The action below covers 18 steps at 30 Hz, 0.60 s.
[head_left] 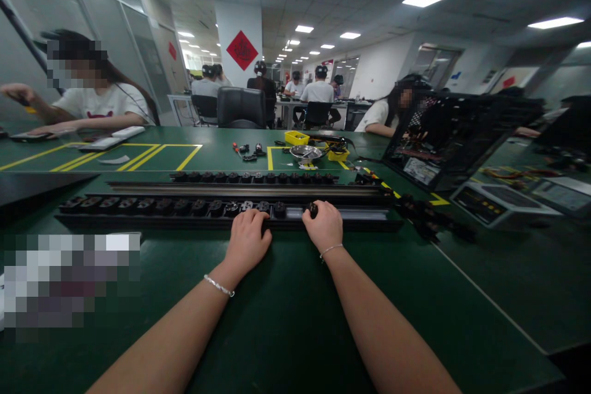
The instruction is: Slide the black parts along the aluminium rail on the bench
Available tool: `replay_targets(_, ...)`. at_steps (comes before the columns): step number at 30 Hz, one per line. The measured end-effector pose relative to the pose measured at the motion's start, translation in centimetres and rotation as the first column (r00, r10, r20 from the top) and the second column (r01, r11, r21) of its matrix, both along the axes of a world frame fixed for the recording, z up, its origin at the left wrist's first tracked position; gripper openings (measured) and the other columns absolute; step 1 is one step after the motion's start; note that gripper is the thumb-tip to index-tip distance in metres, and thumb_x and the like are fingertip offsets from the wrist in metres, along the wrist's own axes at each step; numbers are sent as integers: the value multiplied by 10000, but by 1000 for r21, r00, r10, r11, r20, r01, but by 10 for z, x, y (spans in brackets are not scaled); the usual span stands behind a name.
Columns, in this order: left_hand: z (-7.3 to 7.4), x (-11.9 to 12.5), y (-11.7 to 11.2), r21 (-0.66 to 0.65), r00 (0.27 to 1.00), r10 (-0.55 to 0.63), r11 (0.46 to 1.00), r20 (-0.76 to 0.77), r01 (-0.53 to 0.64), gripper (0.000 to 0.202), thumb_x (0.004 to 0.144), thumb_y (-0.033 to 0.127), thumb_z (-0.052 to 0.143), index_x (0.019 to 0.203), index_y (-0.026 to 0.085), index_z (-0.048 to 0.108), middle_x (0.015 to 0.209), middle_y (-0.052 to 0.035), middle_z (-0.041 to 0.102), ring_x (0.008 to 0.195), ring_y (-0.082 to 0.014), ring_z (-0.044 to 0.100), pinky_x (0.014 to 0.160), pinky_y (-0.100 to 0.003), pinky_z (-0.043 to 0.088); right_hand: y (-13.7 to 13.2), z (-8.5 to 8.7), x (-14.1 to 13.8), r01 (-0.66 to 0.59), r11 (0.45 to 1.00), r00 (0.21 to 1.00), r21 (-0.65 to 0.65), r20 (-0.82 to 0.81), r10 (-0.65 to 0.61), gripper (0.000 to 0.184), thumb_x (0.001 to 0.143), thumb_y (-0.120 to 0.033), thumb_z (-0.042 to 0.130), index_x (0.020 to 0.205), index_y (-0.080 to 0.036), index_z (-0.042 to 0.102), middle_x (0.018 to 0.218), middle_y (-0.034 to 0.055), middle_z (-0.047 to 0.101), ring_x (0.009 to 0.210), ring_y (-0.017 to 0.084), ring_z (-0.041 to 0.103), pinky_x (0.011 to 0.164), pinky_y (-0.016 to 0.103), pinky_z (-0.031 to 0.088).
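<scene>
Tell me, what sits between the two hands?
In the head view, between the left hand and right hand, the strip shows one black round piece and a bare pale slot.

Nothing here can be read with certainty. A red diamond sign (242, 50) on the white pillar (240, 15) bears a dark character too small to make out. A smaller red sign (172, 50) on the glass wall is equally illegible.

Long black rail (138, 220) lies flat across the table (286, 320), black plugs (152, 205) seated along its left half; one plug (313, 209) sits apart past a bare gap
</scene>
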<state>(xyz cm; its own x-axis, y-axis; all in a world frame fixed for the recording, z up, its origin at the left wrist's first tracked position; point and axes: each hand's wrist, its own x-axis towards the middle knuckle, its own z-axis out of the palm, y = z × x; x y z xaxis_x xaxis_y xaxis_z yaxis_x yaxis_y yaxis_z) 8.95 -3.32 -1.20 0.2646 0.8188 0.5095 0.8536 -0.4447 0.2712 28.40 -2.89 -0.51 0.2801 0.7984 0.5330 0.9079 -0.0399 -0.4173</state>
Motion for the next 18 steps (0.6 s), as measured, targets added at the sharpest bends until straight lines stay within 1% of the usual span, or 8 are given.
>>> replay_targets(3, 1, 0, 0, -7, 1000, 1, 1000, 2, -1, 293, 769, 229, 489, 1046, 190, 577, 1059, -93, 555, 1028, -265, 481, 957, -435, 373, -1, 0, 1, 11, 1000, 1000, -8, 3, -11, 284, 760, -305, 511, 958, -156, 648, 954, 102, 666, 1065, 244, 522, 955, 366, 321)
replay_targets(6, 2, 0, -1, -20, 1000, 1, 1000, 1, -1, 292, 771, 230, 489, 1047, 191, 577, 1061, -94, 554, 1031, -269, 480, 953, -436, 375, -1, 1, 0, 13, 1000, 1000, -26, -14, -14, 310, 752, -313, 513, 994, -169, 641, 988, 93, 665, 1064, 240, 521, 954, 364, 314)
replay_targets(11, 1, 0, 0, -22, 1000, 0, 1000, 1, 0, 290, 775, 232, 488, 1050, 203, 575, 1072, -91, 548, 1038, -270, 481, 952, -439, 374, -2, 3, -2, 12, 999, 999, -33, -48, -14, 330, 729, -267, 505, 1024, -192, 632, 1031, 78, 659, 1042, 231, 527, 949, 364, 308)
replay_targets(14, 1, 0, 0, -19, 1000, 2, 1000, -6, -2, 291, 776, 230, 487, 1051, 197, 577, 1067, -90, 552, 1034, -267, 482, 956, -431, 372, -1, 3, -2, 19, 999, 998, -34, -65, -21, 352, 714, -237, 497, 1037, -182, 625, 1042, 85, 654, 1042, 229, 526, 957, 364, 301)
replay_targets(18, 2, 1, -1, -8, 1000, 1, 1000, -13, -1, 297, 774, 223, 487, 1051, 172, 583, 1055, -94, 558, 1027, -265, 481, 966, -422, 367, -1, 2, -3, 45, 998, 996, -38, -74, -48, 365, 705, -240, 497, 1043, -170, 617, 1031, 91, 652, 1053, 229, 518, 997, 387, 264)
